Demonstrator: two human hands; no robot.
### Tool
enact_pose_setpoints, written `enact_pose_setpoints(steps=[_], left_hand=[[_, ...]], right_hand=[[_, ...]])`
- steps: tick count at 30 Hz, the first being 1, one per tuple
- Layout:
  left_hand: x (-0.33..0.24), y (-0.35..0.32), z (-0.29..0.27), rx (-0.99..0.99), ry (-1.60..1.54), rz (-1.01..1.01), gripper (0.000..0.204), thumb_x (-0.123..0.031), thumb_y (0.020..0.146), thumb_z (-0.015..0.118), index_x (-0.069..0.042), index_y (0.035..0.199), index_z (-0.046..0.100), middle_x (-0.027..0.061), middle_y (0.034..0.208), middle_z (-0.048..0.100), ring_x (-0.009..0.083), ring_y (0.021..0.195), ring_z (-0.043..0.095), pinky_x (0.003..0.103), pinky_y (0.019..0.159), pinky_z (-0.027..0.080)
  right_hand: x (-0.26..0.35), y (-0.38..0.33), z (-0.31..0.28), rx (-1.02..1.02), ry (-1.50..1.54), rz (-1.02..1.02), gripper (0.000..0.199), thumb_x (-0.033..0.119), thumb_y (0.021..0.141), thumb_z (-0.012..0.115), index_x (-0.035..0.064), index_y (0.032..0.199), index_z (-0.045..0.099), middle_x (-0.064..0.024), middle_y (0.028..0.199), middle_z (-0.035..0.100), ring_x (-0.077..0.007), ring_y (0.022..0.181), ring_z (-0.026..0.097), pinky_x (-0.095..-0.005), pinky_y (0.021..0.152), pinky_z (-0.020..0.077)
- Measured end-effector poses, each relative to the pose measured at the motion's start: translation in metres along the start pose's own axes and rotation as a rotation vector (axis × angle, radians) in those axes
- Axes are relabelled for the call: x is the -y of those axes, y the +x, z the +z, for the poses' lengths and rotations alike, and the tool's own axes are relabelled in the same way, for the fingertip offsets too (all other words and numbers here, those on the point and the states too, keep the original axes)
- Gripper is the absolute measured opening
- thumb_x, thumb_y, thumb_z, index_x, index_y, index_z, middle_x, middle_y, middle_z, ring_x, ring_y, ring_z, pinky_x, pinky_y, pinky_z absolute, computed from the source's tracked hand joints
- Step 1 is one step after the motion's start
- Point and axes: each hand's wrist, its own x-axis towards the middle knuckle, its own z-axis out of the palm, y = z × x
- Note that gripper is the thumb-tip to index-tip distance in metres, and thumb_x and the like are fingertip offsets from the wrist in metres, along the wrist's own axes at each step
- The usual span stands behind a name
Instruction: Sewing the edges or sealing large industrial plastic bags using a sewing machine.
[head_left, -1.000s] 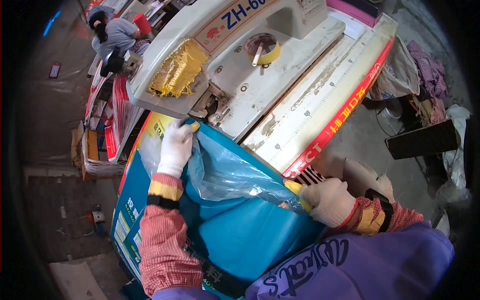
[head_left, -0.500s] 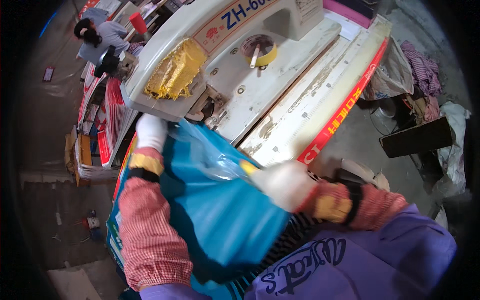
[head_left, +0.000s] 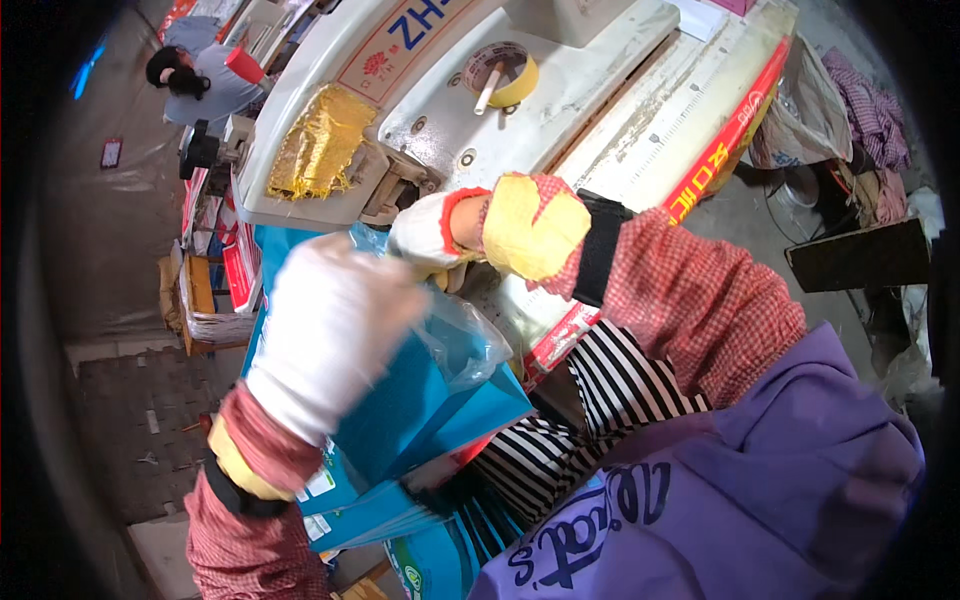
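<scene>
A large blue bag [head_left: 400,400] slopes down toward my lap, with a clear plastic liner [head_left: 465,340] crumpled out of its upper part. My right hand [head_left: 432,235], in a white glove with yellowish fingers, is bent over the bag's upper edge, just below the sewing machine head [head_left: 398,185]. Its fingers curl onto the liner, partly hidden by the wrist. Over the bag's left side is my left hand [head_left: 335,310], white-gloved and smeared by motion, close to the right one. Whether its fingers hold anything is unclear.
The pale sewing machine's bed [head_left: 450,130] bears a yellow tape roll [head_left: 520,85] with a white stick inside. A red-edged ledge [head_left: 720,160] runs along the right. Stacked red-and-white bags [head_left: 240,265] stand at left; a person [head_left: 205,85] is beyond. A dark board [head_left: 860,262] lies far right.
My right hand has moved up and left to the bag's top edge by the machine head. My left hand has come down toward me. The bag has folded, and the view has shifted.
</scene>
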Motion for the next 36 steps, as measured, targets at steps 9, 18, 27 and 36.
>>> enact_pose_setpoints(steps=[9, 18, 27, 36], left_hand=[[-0.037, 0.013, -0.072, 0.678, -0.677, -0.253, 0.017, -0.011, 0.090, 0.056, -0.005, 0.103, 0.066, 0.0074, 0.071, 0.065, 0.0200, 0.062, 0.062, 0.029, 0.060, 0.050], [-0.123, -0.060, -0.127, 1.438, 0.125, -0.104, 0.022, -0.031, 0.079, 0.063, -0.012, 0.078, 0.075, 0.0060, 0.074, 0.068, 0.0255, 0.076, 0.068, 0.040, 0.062, 0.052], [-0.160, -0.003, -0.058, 1.039, -0.163, 0.397, 0.022, -0.030, 0.081, 0.060, -0.013, 0.071, 0.070, 0.0063, 0.075, 0.062, 0.0270, 0.079, 0.064, 0.038, 0.063, 0.051], [-0.133, -0.013, -0.062, 1.082, -0.342, 0.208, 0.031, -0.039, 0.089, 0.055, -0.010, 0.089, 0.066, 0.0084, 0.083, 0.061, 0.0293, 0.078, 0.064, 0.040, 0.067, 0.052]], right_hand=[[-0.004, 0.005, 0.005, 0.029, -0.401, -0.191, 0.018, 0.023, 0.073, 0.070, 0.0076, 0.082, 0.073, -0.0125, 0.081, 0.070, -0.0319, 0.074, 0.068, -0.0408, 0.065, 0.0545], [0.008, -0.010, 0.039, -0.171, -0.225, 0.037, 0.021, 0.024, 0.072, 0.070, 0.0090, 0.087, 0.072, -0.0100, 0.089, 0.069, -0.0289, 0.081, 0.065, -0.0450, 0.073, 0.0492], [0.123, -0.120, 0.057, -0.120, -0.348, 0.231, 0.030, 0.024, 0.084, 0.059, 0.0075, 0.107, 0.067, -0.0122, 0.110, 0.065, -0.0334, 0.104, 0.059, -0.0542, 0.095, 0.0393], [0.098, -0.120, 0.065, -0.671, 0.168, -0.468, 0.032, 0.023, 0.079, 0.061, 0.0023, 0.104, 0.064, -0.0170, 0.105, 0.064, -0.0315, 0.095, 0.063, -0.0395, 0.080, 0.0503]])
